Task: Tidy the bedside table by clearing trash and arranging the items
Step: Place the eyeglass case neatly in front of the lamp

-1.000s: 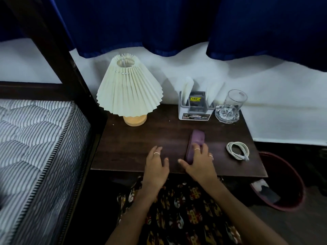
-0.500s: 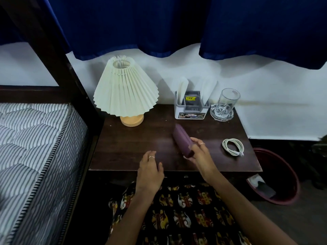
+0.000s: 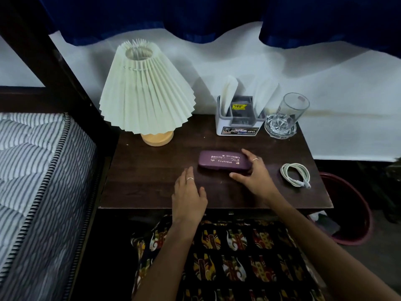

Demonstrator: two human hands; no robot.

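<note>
A purple spectacle case (image 3: 219, 160) lies flat and crosswise in the middle of the dark wooden bedside table (image 3: 152, 181), its printed lid facing up. My right hand (image 3: 253, 174) grips the case's right end, thumb at the near edge and fingers over the far edge. My left hand (image 3: 188, 196) rests flat on the table near the front edge, left of the case, holding nothing. A coiled white cable (image 3: 296, 174) lies to the right of my right hand.
At the back stand a pleated cream lamp (image 3: 145, 94), a white organiser (image 3: 237, 118) with tissues and a glass (image 3: 291, 111) on a glass coaster. A striped mattress (image 3: 36, 170) borders the left. A red bin (image 3: 351, 207) sits on the floor at the right.
My right hand has turned the purple case from lengthwise, through a raised tilt, to lying crosswise and flat, farther back on the table. My left hand stayed near the front edge.
</note>
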